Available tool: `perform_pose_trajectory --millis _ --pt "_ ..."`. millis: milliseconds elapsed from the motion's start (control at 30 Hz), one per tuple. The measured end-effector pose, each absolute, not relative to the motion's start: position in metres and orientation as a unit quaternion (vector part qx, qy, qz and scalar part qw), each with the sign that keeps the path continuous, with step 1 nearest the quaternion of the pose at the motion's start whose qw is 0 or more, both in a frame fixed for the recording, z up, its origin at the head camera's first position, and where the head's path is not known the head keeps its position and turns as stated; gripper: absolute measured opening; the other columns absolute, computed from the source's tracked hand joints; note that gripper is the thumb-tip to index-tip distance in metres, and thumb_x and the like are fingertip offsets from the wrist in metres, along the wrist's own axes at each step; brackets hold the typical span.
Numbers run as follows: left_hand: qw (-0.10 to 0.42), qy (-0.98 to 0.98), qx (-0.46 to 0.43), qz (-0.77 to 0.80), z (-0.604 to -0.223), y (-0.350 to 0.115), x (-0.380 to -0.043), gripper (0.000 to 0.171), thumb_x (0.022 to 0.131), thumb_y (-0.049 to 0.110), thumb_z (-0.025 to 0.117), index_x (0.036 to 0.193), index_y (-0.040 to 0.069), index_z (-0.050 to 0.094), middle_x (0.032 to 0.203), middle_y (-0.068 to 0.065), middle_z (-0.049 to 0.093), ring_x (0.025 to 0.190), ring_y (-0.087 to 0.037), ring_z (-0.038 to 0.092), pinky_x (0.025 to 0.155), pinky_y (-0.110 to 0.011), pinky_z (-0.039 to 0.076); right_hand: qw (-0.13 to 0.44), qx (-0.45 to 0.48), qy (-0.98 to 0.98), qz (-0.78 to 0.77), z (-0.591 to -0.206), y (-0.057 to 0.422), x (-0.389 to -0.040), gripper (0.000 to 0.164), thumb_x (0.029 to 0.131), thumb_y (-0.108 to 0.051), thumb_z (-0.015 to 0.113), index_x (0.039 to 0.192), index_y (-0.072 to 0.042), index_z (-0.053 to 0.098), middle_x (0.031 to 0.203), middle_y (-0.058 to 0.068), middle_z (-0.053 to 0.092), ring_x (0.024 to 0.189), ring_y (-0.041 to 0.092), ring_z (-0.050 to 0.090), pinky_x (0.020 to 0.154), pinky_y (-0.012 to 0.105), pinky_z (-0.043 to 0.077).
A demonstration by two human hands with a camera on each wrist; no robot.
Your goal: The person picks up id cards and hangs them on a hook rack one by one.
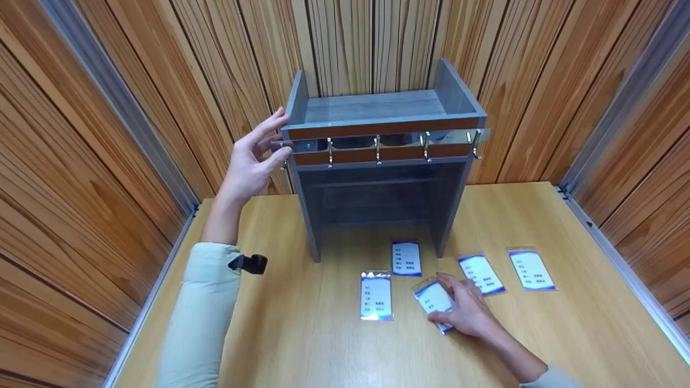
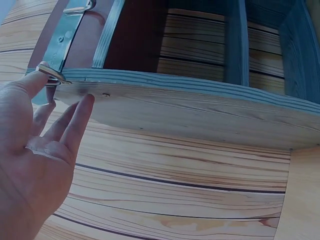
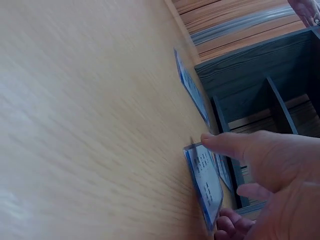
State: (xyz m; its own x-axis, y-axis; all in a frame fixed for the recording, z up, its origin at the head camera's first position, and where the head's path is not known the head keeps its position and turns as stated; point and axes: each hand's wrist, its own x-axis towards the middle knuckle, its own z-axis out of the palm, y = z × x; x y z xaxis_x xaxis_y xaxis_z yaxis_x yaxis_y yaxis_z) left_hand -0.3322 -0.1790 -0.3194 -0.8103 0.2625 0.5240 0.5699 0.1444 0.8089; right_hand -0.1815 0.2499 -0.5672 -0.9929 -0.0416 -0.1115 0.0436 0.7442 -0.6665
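A: What does each grip have hold of?

B: The right hand (image 1: 464, 307) has thumb and fingers drawn in on opposite edges of the held card (image 1: 430, 300). Something thin and flat probably gives most purchase that way. The left hand (image 1: 249, 166) pinches the left end of the hook strip (image 1: 400, 141), its thumb on the end hook (image 2: 54, 75) and other fingers by the side panel (image 2: 175, 112).

A: Why reach up there?

B: To steady the strip, I'd judge: it lies across the front of the shelf unit (image 1: 372, 106) and runs a little past its right side.

A: And where is that card on the bench (image 1: 302, 328)?

B: Right of the middle, toward the near edge. I can't tell whether it is fully raised.

A: Any containers?

B: Each card seems to sit in a transparent sleeve (image 1: 375, 274), print facing up. The unit is an open box with boards across its inside, standing near the far edge.

A: The remaining cards?

B: The left card (image 1: 375, 296) is nearest the left edge, the middle card (image 1: 406, 258) just by the unit's right foot. The inner right card (image 1: 480, 269) and outer right card (image 1: 531, 269) lie toward the right edge.
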Motion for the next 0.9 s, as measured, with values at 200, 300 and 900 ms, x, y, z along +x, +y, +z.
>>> perform_pose_trajectory --millis 200,300,900 --pt "0.125 -0.745 -0.280 -0.593 -0.319 -0.178 -0.332 0.052 0.110 0.000 0.067 0.161 0.003 0.058 0.185 -0.007 0.041 0.160 -0.039 0.056 0.129 -0.045 0.052 0.078 0.015 0.937 -0.341 -0.567 0.247 -0.185 0.097 0.087 -0.020 0.099 0.166 0.001 0.048 0.158 0.034 0.057 0.142 0.051 0.053 0.115 0.067 0.050" --pt "0.121 -0.748 -0.278 -0.590 -0.317 -0.179 -0.332 0.051 0.111 0.001 0.066 0.161 0.004 0.058 0.185 -0.005 0.041 0.160 -0.039 0.056 0.129 -0.049 0.052 0.090 0.016 0.935 -0.342 -0.565 0.247 -0.188 0.099 0.087 -0.019 0.099 0.167 0.004 0.045 0.159 0.035 0.055 0.143 0.051 0.052 0.117 0.069 0.049" --pt "0.115 -0.750 -0.272 -0.592 -0.314 -0.177 -0.332 0.048 0.111 0.000 0.064 0.159 0.004 0.058 0.186 -0.006 0.039 0.162 -0.039 0.053 0.132 -0.054 0.049 0.078 -0.035 0.918 -0.387 -0.560 0.244 -0.190 0.096 0.086 0.000 0.093 0.169 -0.009 0.044 0.166 0.030 0.055 0.146 0.053 0.059 0.119 0.070 0.049"
